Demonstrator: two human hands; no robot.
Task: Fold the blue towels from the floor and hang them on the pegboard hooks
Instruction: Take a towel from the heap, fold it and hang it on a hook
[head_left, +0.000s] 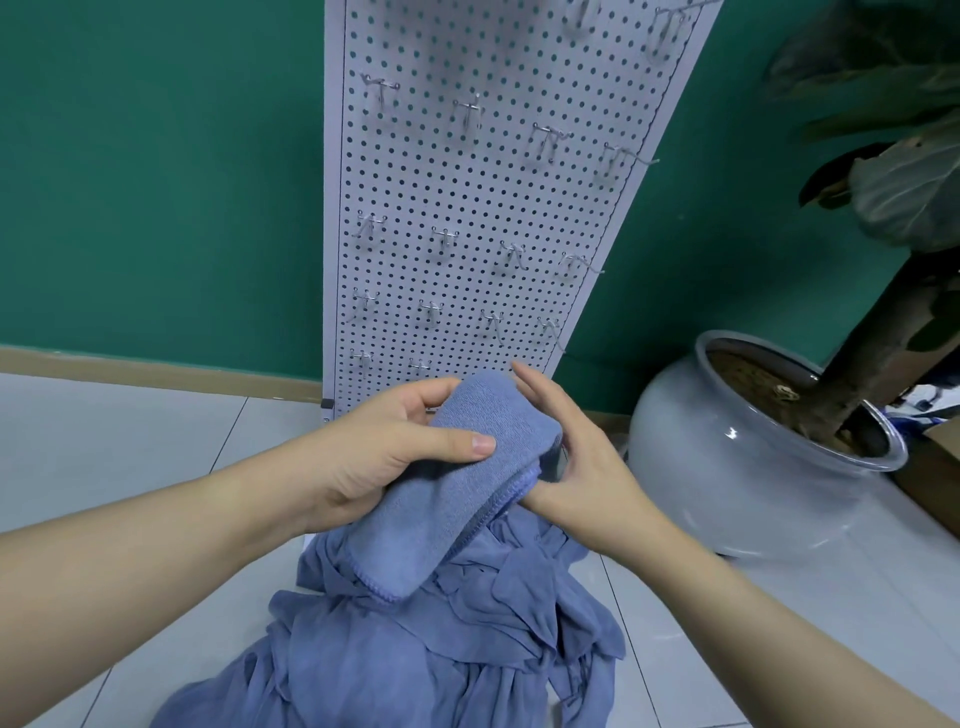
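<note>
Gripping folded blue towel, left hand pinches it thumb-over-fingers; right hand fingers straight, flat against its side, above towel pile.

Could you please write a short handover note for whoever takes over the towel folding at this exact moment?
Left hand: grips the folded towel, thumb on top.
Right hand: fingers straight, against the towel's right side.
The towel is held above the pile of blue towels on the floor, in front of the pegboard.
Done: this towel looks folded.
Left: hang it on a hook; every hook in view is bare. Then fold and hang the pile.
</note>
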